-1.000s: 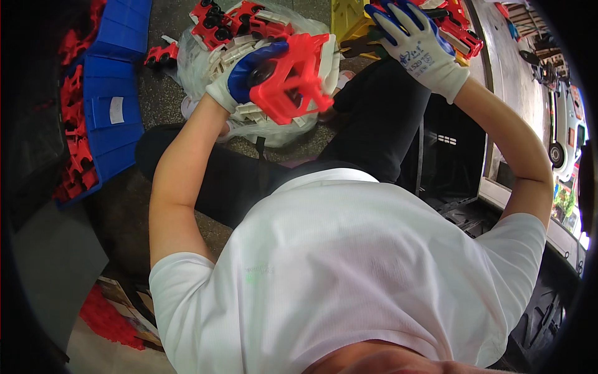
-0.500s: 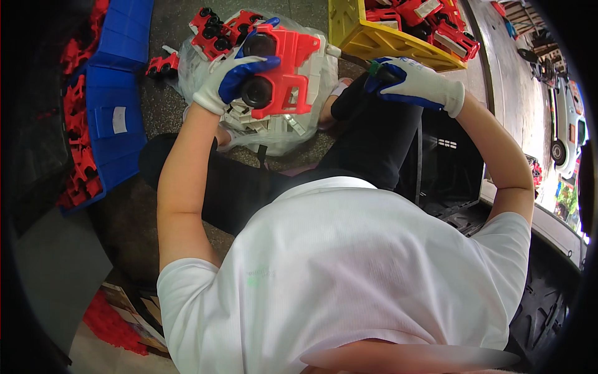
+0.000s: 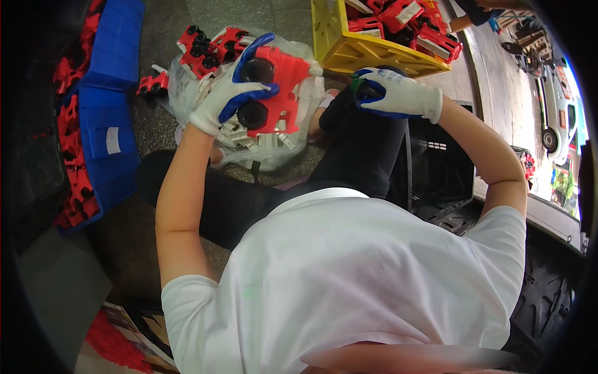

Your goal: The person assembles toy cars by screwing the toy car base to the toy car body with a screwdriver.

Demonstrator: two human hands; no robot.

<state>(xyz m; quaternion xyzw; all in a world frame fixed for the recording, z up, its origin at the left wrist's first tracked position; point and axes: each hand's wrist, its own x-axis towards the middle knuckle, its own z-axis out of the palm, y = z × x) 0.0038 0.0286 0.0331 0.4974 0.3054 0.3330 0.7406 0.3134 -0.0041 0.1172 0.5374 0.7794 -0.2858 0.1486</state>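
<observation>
One red plastic toy vehicle (image 3: 285,78) with round black wheels (image 3: 253,115), far left over a clear plastic bag (image 3: 277,161): your blue-and-white gloved left hand (image 3: 225,103) pinches its wheeled side only, so a slack thumb could let it tip. One dark, green-ended object (image 3: 368,91), partly hidden, far right: your gloved right hand (image 3: 402,93), apart from the left, curls round it; a shallow grip could drop it.

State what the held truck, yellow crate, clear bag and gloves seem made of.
Truck: likely hard moulded plastic, slightly glossy, from its even red and crisp openings.
Crate: probably rigid satin plastic, given the ribs moulded into its wall.
Bag: apparently thin plastic film, glossy, translucent and crinkled.
Gloves: seemingly matt white knit, going by the snug cuffs, with a blue coating, perhaps rubber.
</observation>
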